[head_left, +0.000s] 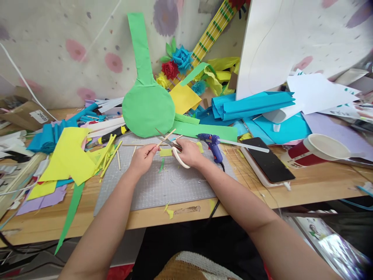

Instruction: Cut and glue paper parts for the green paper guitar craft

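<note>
My left hand (144, 157) pinches a thin wooden stick (166, 137) that points up and to the right over the grey cutting mat (163, 186). My right hand (189, 153) grips white-handled scissors (171, 144), fingers through the loops; the open blades meet the stick just right of my left fingertips. A small yellow paper scrap (165, 152) lies on the mat between both hands. A big green paper guitar shape (147, 105) lies just beyond them.
A blue glue gun (213, 144) lies right of my right hand, its cord running off the table edge. Further right are a black tablet (268, 163) and a tipped red-and-white paper cup (314, 149). Yellow paper (71, 155), sticks and coloured scraps crowd the left; blue paper rolls (250, 105) sit behind.
</note>
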`<state>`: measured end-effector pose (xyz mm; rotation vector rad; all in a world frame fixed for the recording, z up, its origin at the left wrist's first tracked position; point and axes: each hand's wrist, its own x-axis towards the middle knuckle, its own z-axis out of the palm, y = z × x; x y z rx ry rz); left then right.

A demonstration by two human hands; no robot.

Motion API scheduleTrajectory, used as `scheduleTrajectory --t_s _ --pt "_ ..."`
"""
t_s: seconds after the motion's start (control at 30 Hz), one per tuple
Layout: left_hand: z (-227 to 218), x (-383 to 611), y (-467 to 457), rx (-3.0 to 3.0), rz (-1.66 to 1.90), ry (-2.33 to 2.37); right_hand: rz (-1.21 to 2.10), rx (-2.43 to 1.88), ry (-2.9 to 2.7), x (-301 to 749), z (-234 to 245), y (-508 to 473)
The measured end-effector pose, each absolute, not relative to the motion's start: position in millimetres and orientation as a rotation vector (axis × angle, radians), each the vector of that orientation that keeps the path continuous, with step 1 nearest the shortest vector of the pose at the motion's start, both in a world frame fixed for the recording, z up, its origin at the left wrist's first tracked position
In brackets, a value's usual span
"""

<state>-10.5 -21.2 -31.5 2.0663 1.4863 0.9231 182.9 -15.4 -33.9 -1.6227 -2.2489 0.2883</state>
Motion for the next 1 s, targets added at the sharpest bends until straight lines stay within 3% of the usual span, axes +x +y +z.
scheduleTrajectory --t_s 0.6,1.0 --pt "-29.2 3.3 -28.3 2.171 0.908 1.725 0.154 -1.608 -2.303 173.8 -33.4 -22.0" --pt "-29.2 -10.3 -21.0 1.973 0.983 1.710 0.267 -1.672 -2.135 185.4 -37.2 -9.9"
